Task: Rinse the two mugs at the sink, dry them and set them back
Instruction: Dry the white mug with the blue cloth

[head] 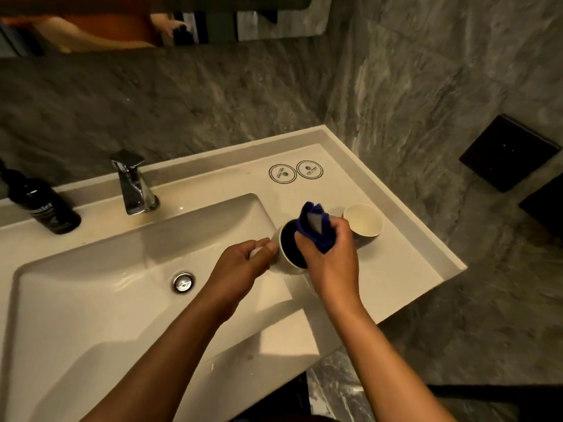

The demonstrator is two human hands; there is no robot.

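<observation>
A white tabletop (pixel 396 269) is being walled by grey marble; a mug (pixel 285 263) is being gripped by the left hand (pixel 240 269), a cloth (pixel 316 229) clenched by the right hand (pixel 332 263), a second mug (pixel 364 220) at two o'clock.

Basin (pixel 91 300) sits left in the surface (pixel 396 269); drain (pixel 183 282) in it, tap (pixel 134 184) behind it, bottle (pixel 45 205) left of tap. Mug (pixel 285 263) at basin's right edge, between left hand (pixel 240 266) and right hand (pixel 330 254); cloth (pixel 316 229) reaches into it. Second mug (pixel 364 220) just right. Two coasters (pixel 295 172) behind.
</observation>
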